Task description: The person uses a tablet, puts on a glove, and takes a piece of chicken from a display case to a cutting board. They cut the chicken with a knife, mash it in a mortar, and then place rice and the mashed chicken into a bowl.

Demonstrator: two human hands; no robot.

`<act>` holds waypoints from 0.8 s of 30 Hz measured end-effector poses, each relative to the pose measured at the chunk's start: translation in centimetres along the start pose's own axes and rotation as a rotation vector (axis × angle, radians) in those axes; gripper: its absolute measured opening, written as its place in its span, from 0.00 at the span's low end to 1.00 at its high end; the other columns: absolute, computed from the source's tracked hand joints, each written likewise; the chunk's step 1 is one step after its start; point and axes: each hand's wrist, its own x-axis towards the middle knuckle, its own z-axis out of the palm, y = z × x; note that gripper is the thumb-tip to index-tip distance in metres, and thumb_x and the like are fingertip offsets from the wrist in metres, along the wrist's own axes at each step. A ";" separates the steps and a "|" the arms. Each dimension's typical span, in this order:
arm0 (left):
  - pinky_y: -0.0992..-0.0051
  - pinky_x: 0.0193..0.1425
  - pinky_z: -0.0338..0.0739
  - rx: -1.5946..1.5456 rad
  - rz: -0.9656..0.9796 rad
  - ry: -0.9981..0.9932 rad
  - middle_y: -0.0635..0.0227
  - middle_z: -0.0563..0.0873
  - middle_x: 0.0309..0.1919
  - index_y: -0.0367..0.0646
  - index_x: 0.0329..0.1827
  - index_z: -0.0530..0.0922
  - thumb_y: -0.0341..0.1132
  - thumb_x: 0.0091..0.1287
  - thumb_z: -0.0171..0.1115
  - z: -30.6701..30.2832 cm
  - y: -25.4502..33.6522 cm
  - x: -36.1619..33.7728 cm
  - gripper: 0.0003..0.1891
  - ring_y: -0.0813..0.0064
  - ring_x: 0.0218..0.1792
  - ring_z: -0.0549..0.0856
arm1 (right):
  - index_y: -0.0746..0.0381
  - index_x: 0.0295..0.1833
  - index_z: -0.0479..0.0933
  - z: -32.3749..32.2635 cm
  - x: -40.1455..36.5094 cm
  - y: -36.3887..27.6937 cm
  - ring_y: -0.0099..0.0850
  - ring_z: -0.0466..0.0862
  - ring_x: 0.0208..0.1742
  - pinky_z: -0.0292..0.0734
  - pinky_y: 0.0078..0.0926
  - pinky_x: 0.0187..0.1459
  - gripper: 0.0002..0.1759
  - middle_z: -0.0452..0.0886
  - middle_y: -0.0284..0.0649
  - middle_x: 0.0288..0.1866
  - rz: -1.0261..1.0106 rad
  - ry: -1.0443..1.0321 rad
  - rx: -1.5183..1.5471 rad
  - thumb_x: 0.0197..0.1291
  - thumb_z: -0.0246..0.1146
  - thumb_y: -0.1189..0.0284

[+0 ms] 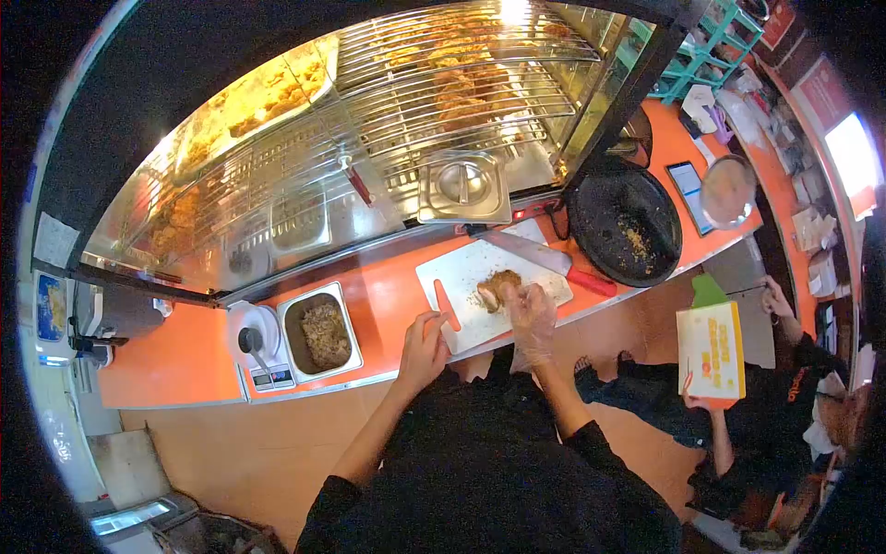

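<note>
A white cutting board (471, 268) with a red-edged handle slot lies on the orange counter in front of me. On it sits a browned piece of cooked meat (491, 294), crumbs scattered around it. My right hand (532, 323), in a clear plastic glove, has its fingers closed on the meat's right side. My left hand (425, 349) is bare and lies at the board's left edge beside the slot, fingers extended and holding nothing. Behind the meat, a broad-bladed knife (531, 251) with a red handle rests across the board's far right side.
A round black pan (628, 226) with crumbs stands at right, near a phone (690, 196). Left are a scale (274, 377) and a metal tub (346, 319) of crumbly food. A heated display case (369, 222) runs behind. At right, a co-worker holds a printed box (709, 346).
</note>
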 end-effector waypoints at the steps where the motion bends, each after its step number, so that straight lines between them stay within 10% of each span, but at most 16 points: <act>1: 0.58 0.60 0.73 -0.013 -0.010 0.015 0.52 0.75 0.55 0.40 0.61 0.75 0.24 0.61 0.58 0.1 0.2 0.1 0.22 0.50 0.55 0.77 | 0.63 0.43 0.74 0.4 0.5 2.3 0.48 0.81 0.36 0.76 0.44 0.40 0.17 0.80 0.46 0.35 0.026 -0.043 -0.025 0.54 0.70 0.67; 8: 0.61 0.48 0.74 0.004 -0.017 0.131 0.58 0.81 0.40 0.39 0.51 0.79 0.26 0.61 0.63 0.7 0.3 1.0 0.14 0.58 0.42 0.80 | 0.61 0.54 0.76 -3.7 10.8 -5.7 0.45 0.80 0.49 0.75 0.40 0.50 0.17 0.80 0.46 0.48 -0.366 0.111 -0.033 0.58 0.65 0.74; 13: 0.64 0.35 0.71 -0.011 -0.087 0.150 0.66 0.76 0.16 0.41 0.19 0.75 0.33 0.62 0.69 1.0 1.1 0.8 0.15 0.63 0.24 0.77 | 0.62 0.51 0.76 -2.6 22.0 -15.3 0.43 0.81 0.48 0.76 0.41 0.46 0.14 0.81 0.44 0.44 -0.677 0.319 -0.196 0.64 0.62 0.65; 20: 0.62 0.34 0.69 0.030 -0.119 0.267 0.61 0.76 0.17 0.40 0.18 0.74 0.32 0.62 0.68 2.0 0.7 -1.2 0.15 0.59 0.24 0.77 | 0.57 0.49 0.81 2.9 34.9 -17.3 0.44 0.82 0.51 0.73 0.42 0.62 0.26 0.86 0.38 0.50 -0.172 -0.484 -0.097 0.63 0.56 0.46; 24: 0.62 0.34 0.70 0.055 -0.211 0.332 0.61 0.78 0.18 0.39 0.19 0.75 0.32 0.62 0.67 1.9 0.9 -2.0 0.14 0.59 0.24 0.77 | 0.57 0.52 0.80 2.8 34.4 -17.1 0.43 0.83 0.52 0.74 0.42 0.60 0.23 0.85 0.39 0.50 -0.301 -0.484 -0.093 0.59 0.61 0.53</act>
